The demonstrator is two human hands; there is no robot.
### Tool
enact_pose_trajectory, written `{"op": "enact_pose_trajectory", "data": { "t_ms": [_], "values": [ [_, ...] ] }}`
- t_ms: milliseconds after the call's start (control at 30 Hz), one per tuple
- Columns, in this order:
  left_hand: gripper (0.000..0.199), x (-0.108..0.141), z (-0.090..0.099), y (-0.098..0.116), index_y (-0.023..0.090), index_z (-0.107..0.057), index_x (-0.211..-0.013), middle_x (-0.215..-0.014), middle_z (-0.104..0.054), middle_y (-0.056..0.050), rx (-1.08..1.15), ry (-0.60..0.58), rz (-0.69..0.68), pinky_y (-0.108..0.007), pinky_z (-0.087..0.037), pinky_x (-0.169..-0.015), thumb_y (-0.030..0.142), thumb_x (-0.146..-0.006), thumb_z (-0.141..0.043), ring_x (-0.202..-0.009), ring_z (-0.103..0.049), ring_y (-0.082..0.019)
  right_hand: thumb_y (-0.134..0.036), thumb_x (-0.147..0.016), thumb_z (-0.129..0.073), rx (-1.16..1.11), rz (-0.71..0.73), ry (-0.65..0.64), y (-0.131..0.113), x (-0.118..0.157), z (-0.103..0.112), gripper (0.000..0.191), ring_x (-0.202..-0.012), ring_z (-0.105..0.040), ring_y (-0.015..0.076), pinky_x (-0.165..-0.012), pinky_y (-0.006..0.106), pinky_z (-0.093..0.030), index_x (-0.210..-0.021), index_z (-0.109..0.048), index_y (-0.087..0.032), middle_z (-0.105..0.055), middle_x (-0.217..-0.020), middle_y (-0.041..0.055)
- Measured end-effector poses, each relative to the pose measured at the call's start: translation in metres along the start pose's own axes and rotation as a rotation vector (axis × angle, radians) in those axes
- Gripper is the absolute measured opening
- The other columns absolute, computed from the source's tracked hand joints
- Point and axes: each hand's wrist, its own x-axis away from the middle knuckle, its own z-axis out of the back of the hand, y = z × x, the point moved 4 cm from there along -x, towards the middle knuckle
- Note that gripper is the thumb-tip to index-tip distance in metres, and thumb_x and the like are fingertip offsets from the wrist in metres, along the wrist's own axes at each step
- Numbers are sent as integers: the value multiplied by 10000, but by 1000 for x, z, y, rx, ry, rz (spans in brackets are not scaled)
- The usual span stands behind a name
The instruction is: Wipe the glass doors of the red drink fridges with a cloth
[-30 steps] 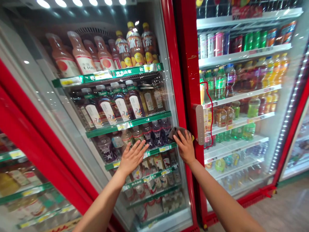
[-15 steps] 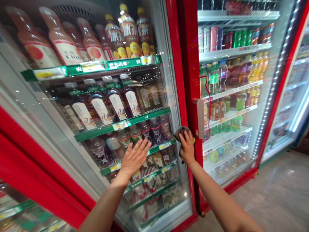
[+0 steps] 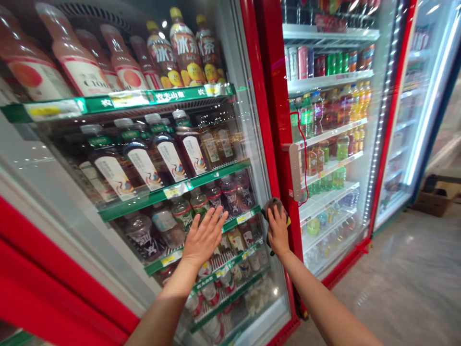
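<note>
My left hand lies flat with its fingers stretched against the glass door of a drinks fridge, in front of the lower shelves. It holds nothing. My right hand presses a dark grey-brown cloth to the right edge of this door, beside the red frame. A small yellow patch shows at the cloth's edge, and part of the cloth hangs below my palm. Behind the glass stand dark bottles with white labels and iced tea bottles.
A second lit fridge with cans and bottles stands to the right. Its door carries a grey handle with a red cord close to my right hand. Grey floor and a cardboard box lie farther right.
The view has shifted a little to the right. My right hand and the cloth sit slightly lower along the door's edge. My left hand keeps its flat pose on the glass.
</note>
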Motion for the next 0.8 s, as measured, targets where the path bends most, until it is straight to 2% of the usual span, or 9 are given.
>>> {"op": "enact_pose_trajectory", "data": {
  "t_ms": [67,133,300,400,467,533,667,733,800],
  "values": [
    [677,-1,0,0,211,-277,-1585,-1618,-304,-43,14,5,4,-458,34,-1289,259,-958,-529,-1561,-70,-207,48,-789,-380,-3,-41,-56,0,36,-8,971,-1561,5,318,-1136,696,-327,-1618,-54,-339,-152,-1695,56],
    [683,-1,1,0,208,-266,-1588,-1619,-297,-45,23,7,5,-456,36,-1289,250,-957,-525,-1560,-69,-205,51,-777,-362,-27,-103,-52,1,53,-13,979,-1562,-13,315,-1125,703,-339,-1616,-52,-347,-135,-1698,50],
    [708,-1,0,1,205,-240,-1594,-1624,-276,-42,51,-3,11,-443,65,-1285,247,-950,-534,-1559,-45,-199,7,-796,-349,-81,-247,62,-12,18,-10,938,-1563,27,312,-1152,706,-280,-1621,-50,-325,-10,-1707,32],
    [742,-1,-2,2,223,-195,-1602,-1631,-254,-32,96,-23,21,-426,88,-1281,233,-943,-537,-1557,-24,-184,11,-778,-397,-93,-98,-45,-29,15,-12,956,-1563,33,313,-1188,661,-264,-1624,-80,-301,-56,-1706,37],
    [758,-1,-2,2,231,-177,-1604,-1632,-250,-29,111,-29,26,-420,101,-1277,225,-940,-542,-1556,-13,-176,30,-754,-418,-86,35,-154,-34,32,-14,980,-1564,3,309,-1191,638,-283,-1619,-123,-324,-139,-1698,26],
    [767,0,-2,3,230,-169,-1606,-1635,-245,-31,119,-28,27,-422,107,-1276,219,-938,-545,-1556,-6,-176,45,-749,-406,-73,75,-189,-31,47,-13,987,-1566,-35,299,-1171,627,-325,-1611,-143,-357,-192,-1688,15],
    [795,1,-1,4,225,-132,-1612,-1641,-222,-39,156,-48,23,-430,119,-1272,200,-927,-534,-1555,-13,-185,23,-804,-353,-87,-113,-19,-30,38,-12,935,-1566,-63,301,-1141,647,-348,-1618,-73,-343,-117,-1703,49],
    [806,1,-1,4,228,-115,-1614,-1642,-215,-39,168,-63,31,-430,124,-1271,195,-924,-529,-1555,-21,-185,-12,-841,-354,-99,-184,45,-42,27,-15,893,-1564,-57,317,-1152,670,-313,-1622,-55,-324,-97,-1703,70],
    [811,2,-2,5,233,-107,-1616,-1644,-207,-35,171,-70,37,-428,124,-1272,196,-924,-528,-1554,-16,-180,-43,-857,-389,-96,-170,51,-58,26,-16,858,-1550,-114,332,-1157,653,-314,-1620,-117,-329,-177,-1680,85]
  ]
}}
